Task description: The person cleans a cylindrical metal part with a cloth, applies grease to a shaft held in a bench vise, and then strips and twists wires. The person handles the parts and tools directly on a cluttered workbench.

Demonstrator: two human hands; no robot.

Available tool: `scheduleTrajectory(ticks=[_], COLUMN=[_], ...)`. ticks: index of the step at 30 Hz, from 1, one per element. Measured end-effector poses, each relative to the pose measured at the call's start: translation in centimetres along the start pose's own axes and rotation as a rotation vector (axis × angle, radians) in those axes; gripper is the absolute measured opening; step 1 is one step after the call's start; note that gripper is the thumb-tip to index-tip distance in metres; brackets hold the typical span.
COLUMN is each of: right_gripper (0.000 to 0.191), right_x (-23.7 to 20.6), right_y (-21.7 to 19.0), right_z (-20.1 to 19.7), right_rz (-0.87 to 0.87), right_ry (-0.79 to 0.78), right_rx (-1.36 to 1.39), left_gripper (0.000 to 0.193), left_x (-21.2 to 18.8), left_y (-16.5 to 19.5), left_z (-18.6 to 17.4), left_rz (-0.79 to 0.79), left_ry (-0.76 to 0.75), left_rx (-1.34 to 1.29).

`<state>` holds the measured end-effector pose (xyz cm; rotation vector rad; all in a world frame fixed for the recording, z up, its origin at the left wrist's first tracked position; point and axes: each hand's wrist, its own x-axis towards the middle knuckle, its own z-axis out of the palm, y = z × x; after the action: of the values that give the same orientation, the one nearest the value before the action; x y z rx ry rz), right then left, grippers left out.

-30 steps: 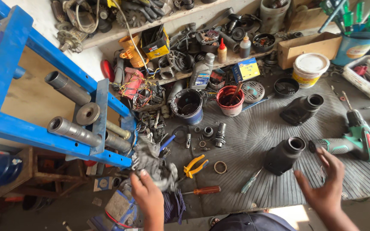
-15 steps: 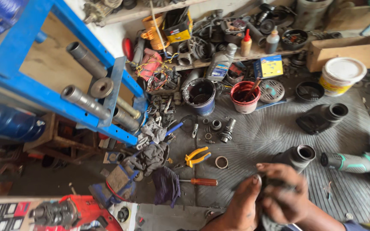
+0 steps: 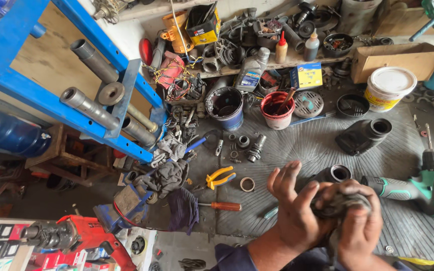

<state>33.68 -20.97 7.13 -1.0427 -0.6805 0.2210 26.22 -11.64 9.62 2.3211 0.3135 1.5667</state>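
Hands [image 3: 327,213] rose, clutching rag [image 3: 340,203]

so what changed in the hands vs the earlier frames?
A second ago both hands were apart, open and empty. Now the left hand and right hand have come together, closed around a dark greasy rag. The yellow-handled pliers, orange-handled screwdriver, red bucket and green drill lie where they were on the mat; only the camera view shifted.
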Motion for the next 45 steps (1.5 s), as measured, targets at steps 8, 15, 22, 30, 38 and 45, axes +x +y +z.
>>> scheduleTrajectory(ticks=[8,15,22,30,38,45], right_gripper=[0.08,0.124,0.137,0.128,0.126,0.126], right_x=[4.0,3.1,0.3,3.0,3.7,3.6], right_y=[-1.5,-1.6,2.3,-0.7,-0.2,0.0], right_z=[-2.1,-0.8,-3.8,-2.8,-7.0,-7.3], right_rz=[0.498,0.948,1.063,1.004,1.002,0.975], right_ry=[-0.087,-0.038,-0.584,-0.738,-0.528,-0.504], right_rx=[0.974,0.534,0.638,0.863,0.719,0.703], left_gripper=[0.071,0.085,0.035,0.026,0.068,0.058], left_x=[-0.1,-2.0,-1.2,-1.3,0.2,-7.2], left_y=[0.1,-1.2,-5.6,-13.8,-21.9,-18.7], left_z=[-2.2,-0.6,-2.8,-8.9,-19.9,-20.1], left_rz=[0.317,0.141,-0.03,-0.511,-0.635,-1.311], left_ry=[-0.444,-0.43,-0.257,0.168,-0.571,-0.903], left_rx=[0.113,-0.012,0.003,0.313,1.491,0.93])
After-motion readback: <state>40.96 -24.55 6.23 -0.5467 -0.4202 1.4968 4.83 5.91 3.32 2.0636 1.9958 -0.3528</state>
